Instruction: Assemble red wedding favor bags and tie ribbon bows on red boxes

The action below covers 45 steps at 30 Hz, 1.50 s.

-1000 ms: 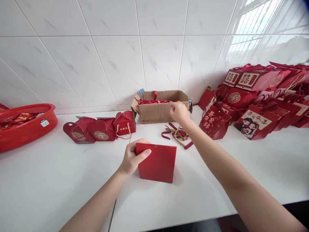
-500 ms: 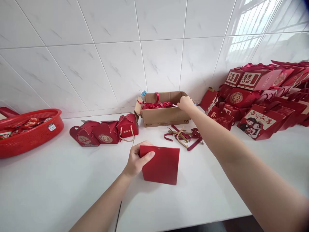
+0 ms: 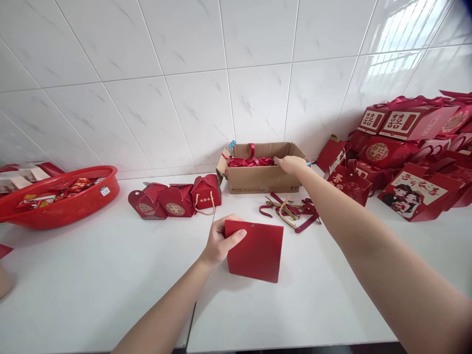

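Note:
My left hand [image 3: 223,242] is closed on the top left corner of a red gift box [image 3: 256,253], thumb on its plain near side. A small hole shows near the box's top edge. My right hand [image 3: 291,164] reaches to the right front rim of a brown cardboard box [image 3: 258,182], its fingers pinched together inside the rim. What they hold, if anything, I cannot make out. Dark red ribbon [image 3: 250,162] lies bunched inside the cardboard box. In front of it, a loose heap of red and gold straps [image 3: 291,211] lies on the white table [image 3: 147,285].
Left of the cardboard box stand three small red gift boxes [image 3: 175,200]. A red plastic basket [image 3: 70,209] of wrapped sweets is farther left. Many decorated red gift boxes [image 3: 409,194] are piled at right. Another person's hand [image 3: 4,282] shows at the left edge.
The view has turned slightly left, so everything sits farther right in the picture, and another person's hand has come in at the left edge. My hands keep nearly the same places.

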{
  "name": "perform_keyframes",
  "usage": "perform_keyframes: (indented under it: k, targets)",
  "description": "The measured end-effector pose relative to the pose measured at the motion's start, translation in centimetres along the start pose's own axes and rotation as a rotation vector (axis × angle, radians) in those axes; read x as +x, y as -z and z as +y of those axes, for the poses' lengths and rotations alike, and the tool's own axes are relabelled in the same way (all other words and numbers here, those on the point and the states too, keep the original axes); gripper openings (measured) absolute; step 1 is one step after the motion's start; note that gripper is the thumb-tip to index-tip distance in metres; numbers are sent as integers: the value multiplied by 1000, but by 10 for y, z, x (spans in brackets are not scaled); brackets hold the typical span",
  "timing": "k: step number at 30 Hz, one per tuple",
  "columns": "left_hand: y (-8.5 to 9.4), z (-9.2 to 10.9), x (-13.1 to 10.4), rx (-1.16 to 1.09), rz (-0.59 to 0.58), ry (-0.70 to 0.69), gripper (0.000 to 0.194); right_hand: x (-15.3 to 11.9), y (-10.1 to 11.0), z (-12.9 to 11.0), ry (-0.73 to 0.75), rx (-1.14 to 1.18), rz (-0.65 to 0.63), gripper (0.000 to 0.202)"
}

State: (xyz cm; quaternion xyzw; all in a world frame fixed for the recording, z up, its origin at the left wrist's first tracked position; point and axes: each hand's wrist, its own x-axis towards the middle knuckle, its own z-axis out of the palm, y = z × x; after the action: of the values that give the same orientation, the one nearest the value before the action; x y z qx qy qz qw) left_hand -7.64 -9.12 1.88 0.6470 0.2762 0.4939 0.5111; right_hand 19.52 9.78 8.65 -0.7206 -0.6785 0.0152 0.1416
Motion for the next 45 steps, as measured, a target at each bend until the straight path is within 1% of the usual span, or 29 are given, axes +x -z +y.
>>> perform_keyframes:
  k: [2, 5, 7, 9, 10, 11, 12, 14, 17, 23, 27, 29, 30, 32, 35, 37, 38, 41, 43, 45]
  targets:
    - [0, 0, 0, 9, 3, -4, 17, -7, -2, 0, 21, 51, 81, 47]
    - [0, 0, 0, 18, 9, 3, 18, -19, -1, 0, 100, 112, 245, 42]
    - [0, -1, 1, 26, 14, 4, 18, -23, 4, 2, 155, 192, 442, 40]
    - [0, -1, 1, 30, 13, 3, 19, -24, 11, 4, 204, 337, 684, 37]
    - [0, -1, 1, 31, 15, 1, 19, -22, 15, 5, 229, 424, 784, 36]
    - [0, -1, 1, 31, 16, 0, 20, -21, 18, 6, 253, 503, 847, 35]
    - [0, -1, 1, 32, 18, -3, 20, -20, 21, 7, 274, 560, 863, 35]
    - [0, -1, 1, 38, 27, -9, 21, -18, 24, 10, 298, 625, 836, 34]
    - [1, -2, 2, 42, 30, -9, 21, -21, 21, 14, 280, 642, 786, 30]
    - [1, -3, 4, 35, 28, 3, 21, -34, 2, 18, 204, 658, 787, 23]
    - [1, -2, 3, 57, 35, -3, 22, -41, -10, 16, 98, 661, 698, 17]
    - [0, -1, 2, 67, 36, -6, 22, -44, -11, 13, 98, 662, 674, 17]
    - [0, 0, 1, 70, 36, -7, 22, -46, -9, 12, 102, 657, 688, 16]
    - [-2, 2, 1, 73, 45, -2, 24, -49, -1, 10, 84, 665, 767, 17]
    - [-8, 6, 1, 125, 117, -9, 25, -61, 21, 5, 34, 804, 920, 25]
    - [-12, 8, 1, 197, 199, -34, 24, -77, 39, 0, 97, 965, 942, 32]
    - [-14, 9, 2, 230, 236, -47, 23, -88, 48, -3, 168, 1040, 916, 33]
    - [-17, 8, 2, 270, 292, -64, 23, -131, 70, -13, 410, 1155, 749, 31]
    - [-17, 6, 2, 274, 286, -57, 24, -158, 79, -20, 544, 1159, 630, 26]
    - [-15, 4, 2, 275, 276, -46, 27, -179, 84, -26, 650, 1123, 504, 20]
